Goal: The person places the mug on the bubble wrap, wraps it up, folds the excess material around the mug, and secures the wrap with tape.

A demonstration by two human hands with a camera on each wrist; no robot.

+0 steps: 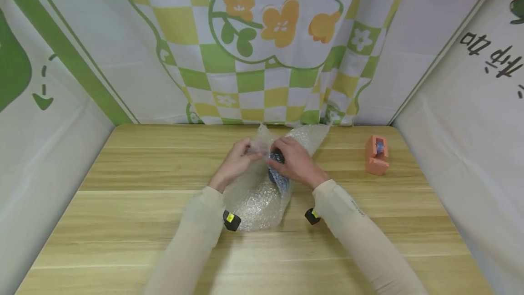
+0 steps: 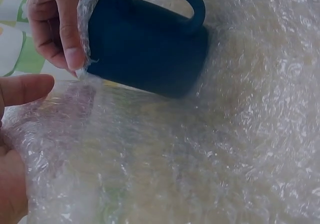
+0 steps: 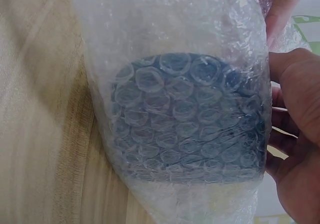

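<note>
A dark blue mug (image 2: pixel 147 46) lies on its side in a sheet of bubble wrap (image 1: pixel 258 204), its handle showing in the left wrist view. My right hand (image 1: pixel 296 160) grips the mug at one end, through wrap folded over that side. In the right wrist view, bubbles cover the mug's wall, and the fingers of my right hand (image 3: pixel 300 119) curl at its edge. Left of the mug, my left hand (image 1: pixel 239 160) holds an edge of the wrap between thumb and fingers. The left wrist view shows that thumb (image 2: pixel 27 89) beside the raised film.
An orange tape dispenser (image 1: pixel 376 156) with a blue roll stands at the table's back right. A checked, flowered cloth (image 1: pixel 262 81) hangs behind the wooden table (image 1: pixel 143 222). White printed walls flank both sides. One wrap tail (image 1: pixel 317 135) reaches the back edge.
</note>
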